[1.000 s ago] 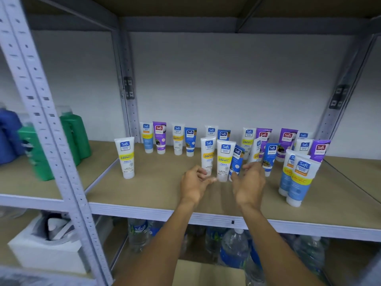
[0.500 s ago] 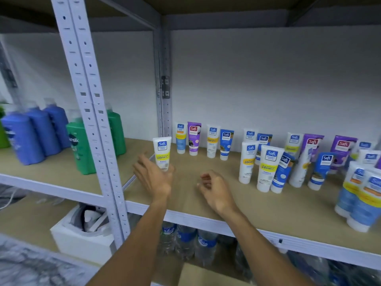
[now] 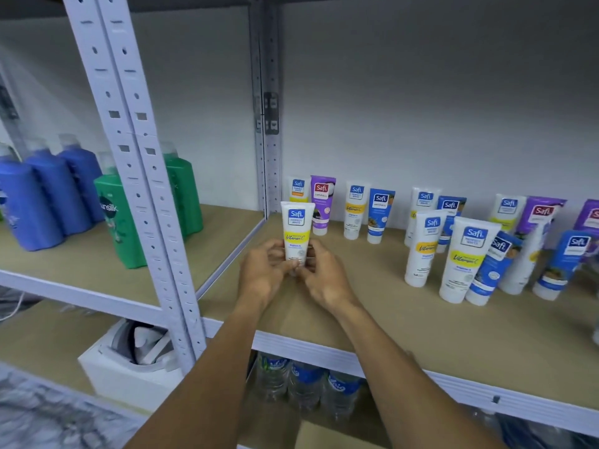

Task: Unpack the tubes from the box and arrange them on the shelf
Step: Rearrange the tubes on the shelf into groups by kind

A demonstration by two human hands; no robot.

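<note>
Steadying a white tube at the left-centre of the frame, both hands close in from either side: left hand and right hand each have their grip clamped low on its body, near the cap end, thumbs and fingertips meeting in front. It stands upright, label facing out, on the shelf, just in front of the back row along the wall. Holding low makes sense, I'd say: these tubes balance on a narrow cap, so pinching near the base lets the person square it up without tipping it. Label forward matches every other tube here. Over at the right of the frame a cluster sits crowded, several leaning on each other, which looks like the untidy part left to sort. The post marks the bay's left edge, so this tube seems to start a front row. No box shows clearly.
</note>
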